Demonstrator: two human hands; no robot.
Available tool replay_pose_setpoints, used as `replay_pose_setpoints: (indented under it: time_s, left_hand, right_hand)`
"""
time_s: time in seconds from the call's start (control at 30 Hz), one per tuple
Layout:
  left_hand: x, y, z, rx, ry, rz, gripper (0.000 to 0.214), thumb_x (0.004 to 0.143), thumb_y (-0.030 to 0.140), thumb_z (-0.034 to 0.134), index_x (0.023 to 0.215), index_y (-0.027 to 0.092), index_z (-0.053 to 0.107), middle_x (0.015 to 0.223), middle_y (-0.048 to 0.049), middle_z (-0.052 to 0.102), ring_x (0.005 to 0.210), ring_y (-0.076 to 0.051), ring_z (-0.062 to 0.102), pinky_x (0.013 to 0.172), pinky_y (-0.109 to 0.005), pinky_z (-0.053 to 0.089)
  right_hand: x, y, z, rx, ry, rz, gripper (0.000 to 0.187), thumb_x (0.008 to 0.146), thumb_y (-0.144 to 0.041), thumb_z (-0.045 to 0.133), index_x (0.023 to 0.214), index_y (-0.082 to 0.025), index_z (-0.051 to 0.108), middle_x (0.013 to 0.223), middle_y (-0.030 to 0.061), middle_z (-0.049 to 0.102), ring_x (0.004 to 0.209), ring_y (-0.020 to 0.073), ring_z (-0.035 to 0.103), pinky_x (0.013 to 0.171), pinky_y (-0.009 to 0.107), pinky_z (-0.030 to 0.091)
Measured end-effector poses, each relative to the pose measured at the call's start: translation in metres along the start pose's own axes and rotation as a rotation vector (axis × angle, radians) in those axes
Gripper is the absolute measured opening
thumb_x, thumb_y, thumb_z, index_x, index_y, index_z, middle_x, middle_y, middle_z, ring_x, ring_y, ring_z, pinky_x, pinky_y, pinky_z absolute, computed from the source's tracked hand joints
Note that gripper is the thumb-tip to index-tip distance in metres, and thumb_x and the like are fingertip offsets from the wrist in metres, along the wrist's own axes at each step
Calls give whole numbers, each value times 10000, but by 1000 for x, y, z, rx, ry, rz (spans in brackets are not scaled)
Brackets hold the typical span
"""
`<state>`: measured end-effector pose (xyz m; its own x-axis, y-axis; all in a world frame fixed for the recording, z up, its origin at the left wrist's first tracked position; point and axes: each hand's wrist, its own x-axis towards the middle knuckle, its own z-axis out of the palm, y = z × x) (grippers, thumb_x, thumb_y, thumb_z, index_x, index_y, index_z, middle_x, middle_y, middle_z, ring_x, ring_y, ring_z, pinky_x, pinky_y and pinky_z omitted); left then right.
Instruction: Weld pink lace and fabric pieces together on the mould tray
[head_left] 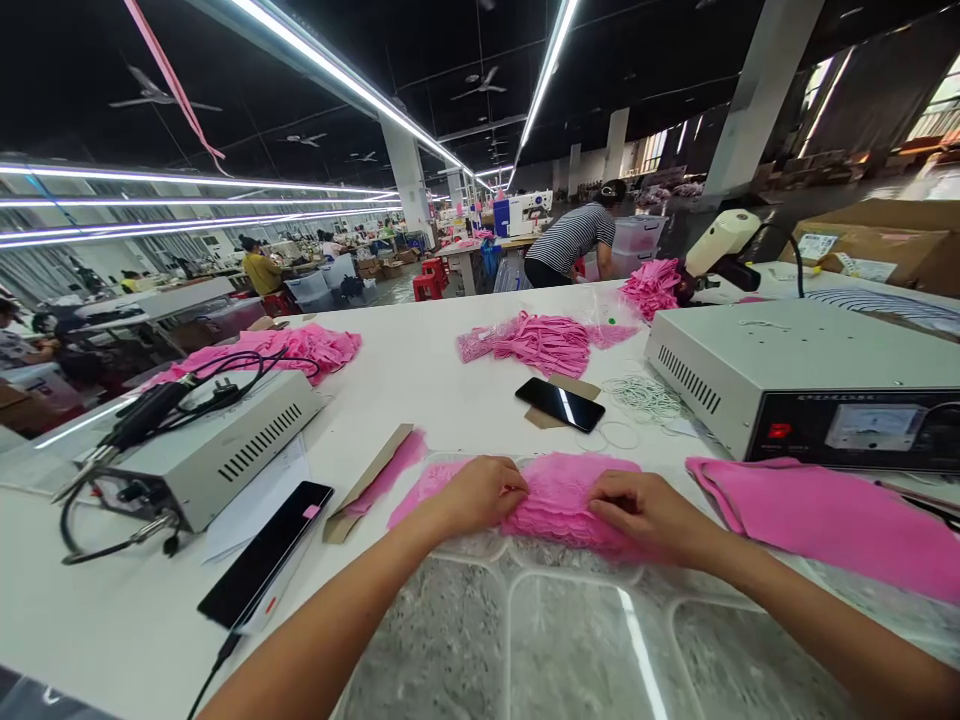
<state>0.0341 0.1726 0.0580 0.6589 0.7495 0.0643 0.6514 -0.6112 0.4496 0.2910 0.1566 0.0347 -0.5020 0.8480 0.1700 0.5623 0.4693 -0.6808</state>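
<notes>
Pink fabric [566, 485] makes one stack between two grey machines [810, 350]. It's sheer, ruffle-edged. My left grip [484, 490] and right grip [645, 507] pinch its sides.

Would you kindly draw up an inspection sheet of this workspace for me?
Surface: white table, clear plastic compartments at the near edge.
Work items: layered pink lace stack between the hands.
Clutter: dark phone beyond the stack, pink strips, tangled pale cords.
Hands: left hand and right hand touch the stack's opposite sides; grip firmness unclear.
Cables: black cable looped over the left grey box.
Surroundings: person in a striped top bending beyond the table; red stools; lit ceiling tubes.
</notes>
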Motion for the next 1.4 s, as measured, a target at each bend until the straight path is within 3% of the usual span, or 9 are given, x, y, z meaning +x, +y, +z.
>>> replay_pose_setpoints:
  time_s: [0.23, 0.37, 0.5, 0.67, 0.83, 0.93, 1.03, 1.2, 1.4]
  left_hand:
    - [3, 13, -6, 36, 162, 5, 190, 879, 106, 508, 833, 172, 681, 906, -45, 693, 864, -161, 637, 833, -289, 501]
    - [0, 16, -5, 53, 240, 40, 194, 863, 103, 490, 843, 173, 669, 950, -64, 689, 902, -179, 634, 851, -303, 502]
    - [-25, 26, -6, 49, 259, 112, 186, 882, 117, 468, 834, 177, 637, 1039, -85, 665, 986, -190, 613, 898, -327, 487]
    - [-90, 46, -1, 42, 160, 157, 164, 860, 89, 473, 844, 189, 602, 1071, -72, 640, 960, -178, 610, 847, -297, 493]
    - [-135, 58, 3, 107, -101, 68, 151, 795, 56, 535, 719, 184, 552, 906, -22, 624, 787, -153, 574, 751, -276, 479]
    - [-123, 57, 3, 143, -102, 42, 129, 824, 109, 595, 719, 183, 597, 859, -16, 633, 764, -148, 592, 723, -258, 480]
    - [-83, 47, 4, 209, 6, -31, 155, 913, 136, 527, 860, 175, 667, 909, -54, 652, 842, -179, 616, 769, -291, 492]
    - [-19, 25, 8, 254, 28, -72, 119, 940, 164, 546, 936, 138, 663, 970, -72, 650, 934, -191, 622, 844, -349, 515]
    - [-7, 13, 9, 255, -68, -37, 241, 960, 317, 567, 1137, 157, 599, 1124, -74, 624, 938, -180, 636, 818, -374, 550]
  right_hand:
    - [-1, 6, 2, -39, 100, -35, 241, 844, -304, 448, 701, -197, 611, 660, 22, 616, 580, 161, 549, 537, 269, 427]
    - [-10, 9, 1, -149, 202, -105, 175, 810, -196, 452, 811, -200, 627, 817, 56, 659, 704, 193, 594, 642, 314, 466]
    - [-36, 4, -1, -222, 254, -184, 218, 873, -162, 427, 880, -204, 641, 912, 84, 663, 782, 206, 612, 677, 329, 477]
    - [-82, -25, 23, -251, 191, -381, 305, 891, -37, 387, 941, -203, 639, 886, 76, 658, 746, 164, 622, 628, 265, 486]
    - [-99, -61, 32, -120, -117, -386, 283, 871, -43, 431, 886, -224, 648, 809, 54, 654, 731, 168, 623, 641, 261, 505]
    - [-76, -58, 23, -48, -117, -295, 230, 915, -152, 440, 904, -226, 658, 834, 55, 654, 720, 160, 617, 627, 260, 503]
    - [-37, -40, 21, -63, 41, -138, 234, 922, -276, 436, 844, -213, 647, 788, 52, 640, 626, 156, 573, 561, 274, 471]
    - [7, -23, 32, -140, 85, -45, 148, 830, -278, 508, 835, -205, 636, 787, 47, 644, 637, 177, 568, 578, 303, 440]
    - [12, -21, 34, -160, 47, -26, 197, 837, -240, 460, 763, -210, 640, 743, 29, 640, 637, 169, 557, 581, 301, 399]
